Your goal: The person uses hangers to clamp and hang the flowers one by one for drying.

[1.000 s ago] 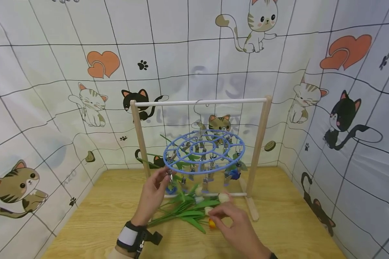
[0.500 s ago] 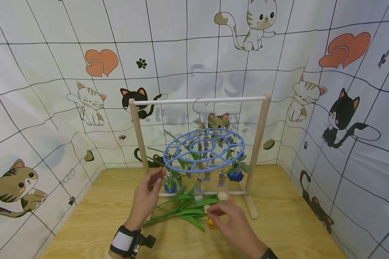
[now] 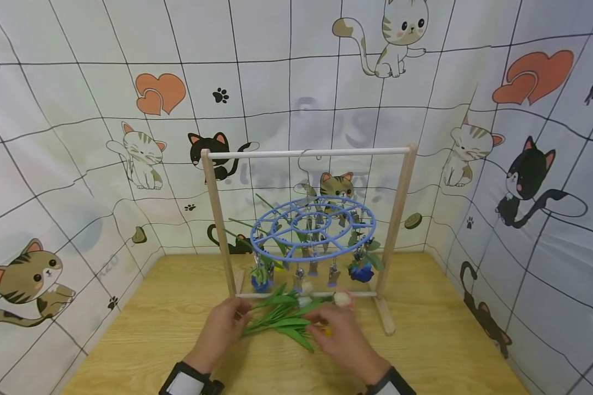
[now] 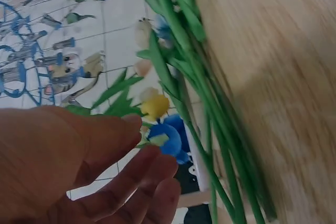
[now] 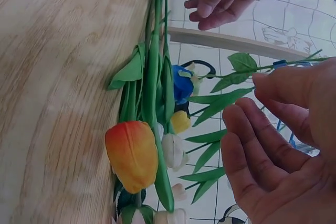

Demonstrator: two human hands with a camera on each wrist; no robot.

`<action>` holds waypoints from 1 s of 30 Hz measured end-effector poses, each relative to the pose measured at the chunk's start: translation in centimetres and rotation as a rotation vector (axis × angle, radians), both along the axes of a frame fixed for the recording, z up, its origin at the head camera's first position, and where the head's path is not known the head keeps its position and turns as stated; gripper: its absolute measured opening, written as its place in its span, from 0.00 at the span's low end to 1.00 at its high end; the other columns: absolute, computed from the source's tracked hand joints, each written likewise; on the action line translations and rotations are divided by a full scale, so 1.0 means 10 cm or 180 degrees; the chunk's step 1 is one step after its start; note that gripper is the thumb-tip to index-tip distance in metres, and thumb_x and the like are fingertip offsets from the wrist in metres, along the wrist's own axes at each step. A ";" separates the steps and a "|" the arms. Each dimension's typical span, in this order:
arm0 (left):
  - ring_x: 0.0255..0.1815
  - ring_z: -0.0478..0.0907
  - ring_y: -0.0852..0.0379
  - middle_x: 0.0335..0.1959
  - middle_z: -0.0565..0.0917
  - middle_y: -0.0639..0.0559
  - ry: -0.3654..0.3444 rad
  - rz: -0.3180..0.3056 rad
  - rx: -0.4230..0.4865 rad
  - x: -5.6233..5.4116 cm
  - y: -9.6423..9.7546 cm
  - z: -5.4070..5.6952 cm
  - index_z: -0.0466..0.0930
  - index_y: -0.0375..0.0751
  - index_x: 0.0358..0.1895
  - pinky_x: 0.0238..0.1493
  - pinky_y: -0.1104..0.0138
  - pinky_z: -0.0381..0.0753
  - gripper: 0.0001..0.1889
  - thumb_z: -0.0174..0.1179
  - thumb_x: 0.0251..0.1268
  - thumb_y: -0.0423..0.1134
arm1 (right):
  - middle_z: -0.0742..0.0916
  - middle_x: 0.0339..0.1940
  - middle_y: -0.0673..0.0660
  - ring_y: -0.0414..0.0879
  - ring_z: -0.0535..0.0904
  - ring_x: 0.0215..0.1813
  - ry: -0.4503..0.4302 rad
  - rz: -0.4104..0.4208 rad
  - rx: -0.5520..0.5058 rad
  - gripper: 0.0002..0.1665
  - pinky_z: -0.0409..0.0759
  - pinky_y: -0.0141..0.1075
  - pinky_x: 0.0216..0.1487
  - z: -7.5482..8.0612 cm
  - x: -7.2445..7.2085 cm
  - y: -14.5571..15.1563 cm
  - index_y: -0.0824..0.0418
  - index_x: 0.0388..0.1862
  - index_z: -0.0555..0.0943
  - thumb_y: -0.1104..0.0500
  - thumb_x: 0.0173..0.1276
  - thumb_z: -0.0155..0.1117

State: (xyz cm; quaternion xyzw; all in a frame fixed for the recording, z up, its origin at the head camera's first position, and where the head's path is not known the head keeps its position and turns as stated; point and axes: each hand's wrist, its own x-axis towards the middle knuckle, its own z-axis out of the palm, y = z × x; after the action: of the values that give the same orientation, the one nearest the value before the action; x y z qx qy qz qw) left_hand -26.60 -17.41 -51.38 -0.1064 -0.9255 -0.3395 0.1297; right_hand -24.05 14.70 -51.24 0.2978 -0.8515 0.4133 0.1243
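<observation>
A bunch of artificial tulips with green stems and leaves [image 3: 277,315] lies on the wooden table; one bloom is orange-yellow [image 5: 132,156]. My left hand [image 3: 222,326] is beside the stem ends, fingers loosely bent and holding nothing in the left wrist view. At the bloom end, my right hand [image 3: 343,333] hovers with thumb and fingers apart, nothing between them. Behind both hangs a round blue clip hanger [image 3: 301,258] with metal clips [image 3: 333,276]. Blue roses [image 3: 361,272] hang at its right and left sides, and a yellow bloom [image 4: 155,106] shows near the left one.
A wooden rack with a white top bar [image 3: 257,155] carries the hanger; its right foot [image 3: 385,315] reaches forward on the table [image 3: 153,323]. Cat-print cloth [image 3: 286,82] encloses the back and sides.
My left hand has left the hanger's left edge and come down to the tulip stems. My right hand has shifted slightly left over the blooms. The hanger has turned a little.
</observation>
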 end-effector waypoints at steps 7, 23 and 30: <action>0.44 0.94 0.46 0.45 0.93 0.43 0.0085 0.0342 -0.0526 -0.09 -0.07 -0.15 0.94 0.36 0.52 0.40 0.54 0.94 0.10 0.80 0.72 0.28 | 0.94 0.62 0.55 0.54 0.92 0.62 -0.0188 0.0031 0.0442 0.17 0.94 0.43 0.60 -0.01 -0.03 -0.18 0.57 0.66 0.92 0.60 0.82 0.79; 0.42 0.84 0.56 0.39 0.90 0.52 0.0343 0.0349 -0.0635 -0.13 -0.12 -0.24 0.93 0.45 0.41 0.41 0.60 0.90 0.11 0.81 0.68 0.24 | 0.91 0.60 0.51 0.42 0.89 0.57 0.0195 0.0060 0.0730 0.17 0.93 0.34 0.54 -0.01 -0.05 -0.41 0.55 0.68 0.91 0.59 0.85 0.77; 0.45 0.93 0.49 0.42 0.86 0.50 0.1188 -0.0037 -0.0478 0.02 0.03 -0.03 0.89 0.44 0.45 0.43 0.58 0.96 0.13 0.78 0.72 0.21 | 0.90 0.56 0.51 0.39 0.89 0.52 0.1031 -0.0152 0.0654 0.19 0.91 0.30 0.48 0.08 -0.03 -0.48 0.55 0.66 0.91 0.60 0.80 0.83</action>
State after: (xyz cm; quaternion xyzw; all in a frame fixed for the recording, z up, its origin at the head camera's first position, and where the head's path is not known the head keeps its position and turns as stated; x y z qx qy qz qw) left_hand -26.42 -17.15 -51.71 -0.1822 -0.9075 -0.2446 0.2888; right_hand -24.37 9.93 -50.44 0.3513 -0.8649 0.2677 0.2384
